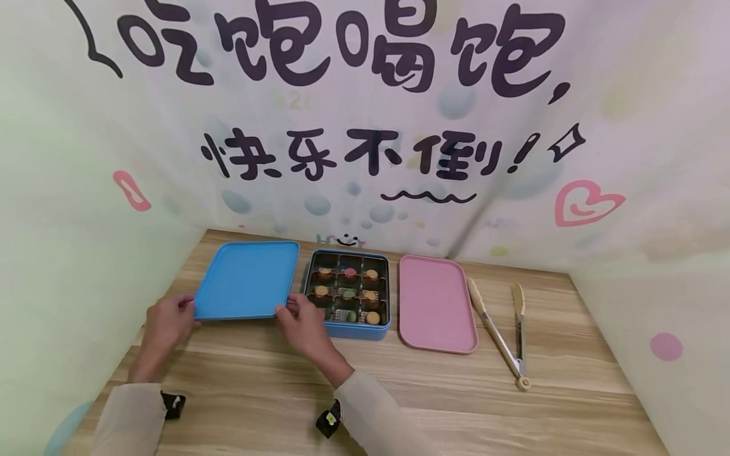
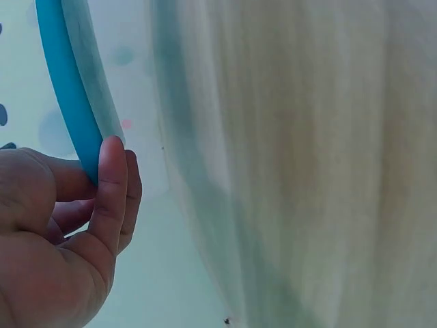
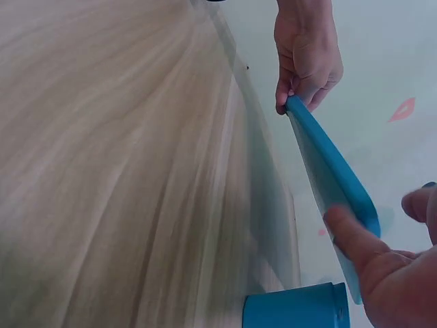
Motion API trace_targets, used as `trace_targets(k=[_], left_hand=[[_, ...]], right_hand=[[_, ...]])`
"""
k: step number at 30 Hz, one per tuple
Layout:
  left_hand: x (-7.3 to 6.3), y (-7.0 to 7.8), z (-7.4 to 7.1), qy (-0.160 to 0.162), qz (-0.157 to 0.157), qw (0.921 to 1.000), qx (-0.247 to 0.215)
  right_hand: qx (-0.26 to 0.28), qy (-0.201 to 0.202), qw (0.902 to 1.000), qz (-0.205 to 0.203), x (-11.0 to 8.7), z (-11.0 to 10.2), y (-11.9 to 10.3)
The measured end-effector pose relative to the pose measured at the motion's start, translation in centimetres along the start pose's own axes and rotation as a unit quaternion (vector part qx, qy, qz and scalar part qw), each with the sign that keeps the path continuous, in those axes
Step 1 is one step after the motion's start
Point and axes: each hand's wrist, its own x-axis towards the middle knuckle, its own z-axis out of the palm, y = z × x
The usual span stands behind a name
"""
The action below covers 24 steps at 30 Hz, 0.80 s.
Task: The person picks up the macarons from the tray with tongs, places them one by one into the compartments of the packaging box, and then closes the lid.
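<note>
A square blue lid (image 1: 248, 278) is raised over the left of the table, its flat top facing up. At its near left corner my left hand (image 1: 171, 320) pinches the rim, fingertips underneath in the left wrist view. My right hand (image 1: 305, 323) holds the near right corner, with fingers (image 3: 355, 236) against the underside in the right wrist view. Just right of that hand stands an uncovered blue tin (image 1: 356, 330). Its dark divided insert (image 1: 327, 259) has round cookies (image 1: 372, 274) in its compartments, some yellowish, one reddish, some green.
To the right of the tin lies a pink tray (image 1: 436, 304). Farther right, tongs (image 1: 502, 335) with tan tips lie spread on the wooden table (image 1: 456, 405). A printed curtain (image 1: 353, 114) hangs along the back, with pale walls at both sides.
</note>
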Motion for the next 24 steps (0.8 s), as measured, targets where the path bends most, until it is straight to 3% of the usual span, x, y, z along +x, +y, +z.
trace_targets(k=[3, 6, 16, 24], left_hand=[[0.0, 0.4, -0.1, 0.001, 0.0, 1.0, -0.008], [0.0, 0.7, -0.1, -0.001, 0.007, 0.9999, -0.014], [-0.1, 1.8, 0.1, -0.01, 0.024, 0.9984, -0.05], [0.2, 2.1, 0.5, -0.025, 0.02, 0.9941, -0.104]], right_hand=[[0.066, 0.022, 0.9976, 0.006, 0.2, -0.2, -0.3], [0.094, 0.041, 0.9947, 0.013, 0.5, -0.4, -0.4], [0.045, 0.098, 0.994, 0.012, 0.9, -1.3, -0.5], [0.019, 0.102, 0.9945, 0.015, 0.5, -2.3, -0.7]])
